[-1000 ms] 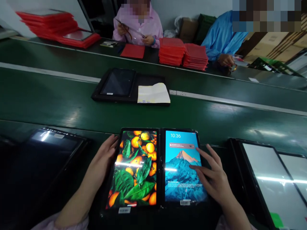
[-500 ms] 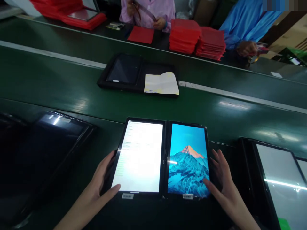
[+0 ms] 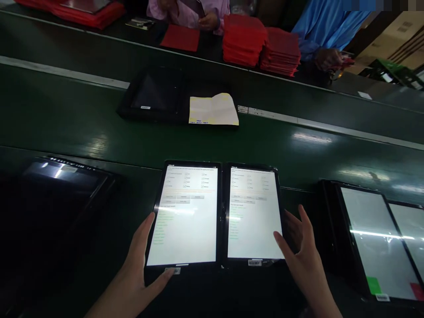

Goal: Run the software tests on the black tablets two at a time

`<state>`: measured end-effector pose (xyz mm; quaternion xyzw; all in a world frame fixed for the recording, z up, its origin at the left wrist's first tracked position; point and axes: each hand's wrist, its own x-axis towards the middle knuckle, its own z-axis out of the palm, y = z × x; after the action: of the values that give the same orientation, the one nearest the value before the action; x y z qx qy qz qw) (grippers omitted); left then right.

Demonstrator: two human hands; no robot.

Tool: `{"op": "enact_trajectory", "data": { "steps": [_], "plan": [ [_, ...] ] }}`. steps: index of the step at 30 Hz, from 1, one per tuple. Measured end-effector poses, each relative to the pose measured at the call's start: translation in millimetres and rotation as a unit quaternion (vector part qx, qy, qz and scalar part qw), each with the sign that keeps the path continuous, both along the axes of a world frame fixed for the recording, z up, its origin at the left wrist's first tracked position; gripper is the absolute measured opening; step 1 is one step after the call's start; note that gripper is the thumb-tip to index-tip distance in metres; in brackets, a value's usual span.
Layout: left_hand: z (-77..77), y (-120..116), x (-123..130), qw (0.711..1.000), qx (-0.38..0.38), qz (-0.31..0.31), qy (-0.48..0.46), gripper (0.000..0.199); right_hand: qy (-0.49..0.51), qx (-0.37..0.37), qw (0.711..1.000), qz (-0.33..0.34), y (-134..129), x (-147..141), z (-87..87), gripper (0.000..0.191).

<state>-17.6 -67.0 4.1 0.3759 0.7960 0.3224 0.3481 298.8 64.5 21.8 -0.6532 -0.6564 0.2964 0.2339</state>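
1. Both black-framed, rectangular tablets with lit white screens, the left one [image 3: 188,229] and the right one [image 3: 251,247], show a like page: tick boxes, grey buttons, a column of green lines. My judgement is that this page is open on both; the lines are too small to read surely, so what remains cannot be told.
2. The two tablets lie side by side directly before the person, a narrow dark strip between them.
3. Each long axis runs from the person toward the far side of the bench. The page headings are at the far ends; small white barcode stickers [image 3: 255,263] mark the near ends.
4. The bare left hand [image 3: 134,271] spans the left tablet's near-left corner, fingers by the side edge, thumb over its sticker. The bare right hand [image 3: 303,258] has its thumb at the right tablet's outer edge, index finger raised. On both, thumb and fingers stand apart; whether either grips, I cannot tell.
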Motion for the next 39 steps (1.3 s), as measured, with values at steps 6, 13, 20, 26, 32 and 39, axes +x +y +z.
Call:
{"op": "enact_trajectory", "data": {
  "steps": [6, 13, 20, 26, 32, 39],
  "plan": [
    [-4.6, 20, -2, 0.998, -0.001, 0.038, 0.050, 0.103, -0.073, 0.229, 0.969, 0.051, -5, -9, 5.7, 0.041],
    [-32.4, 11, -60, 0.998, -0.051, 0.010, -0.032, 0.091, -0.104, 0.344, 0.894, 0.268, -11, -10, 20.0, 0.023],
    [-35.9, -12, -68, 0.998, -0.022, -0.023, -0.057, 0.077, -0.074, 0.337, 0.880, 0.326, -13, -16, 25.4, 0.027],
    [-12.3, -11, -42, 0.998, 0.004, -0.025, -0.051, 0.069, -0.116, 0.328, 0.871, 0.348, -15, -29, 23.8, 0.027],
    [-12.9, -9, -58, 0.995, -0.012, -0.041, -0.094, 0.069, -0.139, 0.299, 0.870, 0.368, -18, -44, 18.3, 0.028],
    [-18.2, -6, -54, 0.995, 0.034, -0.018, -0.093, 0.069, -0.094, 0.329, 0.875, 0.343, -14, -42, 18.4, 0.023]
  ]
}}
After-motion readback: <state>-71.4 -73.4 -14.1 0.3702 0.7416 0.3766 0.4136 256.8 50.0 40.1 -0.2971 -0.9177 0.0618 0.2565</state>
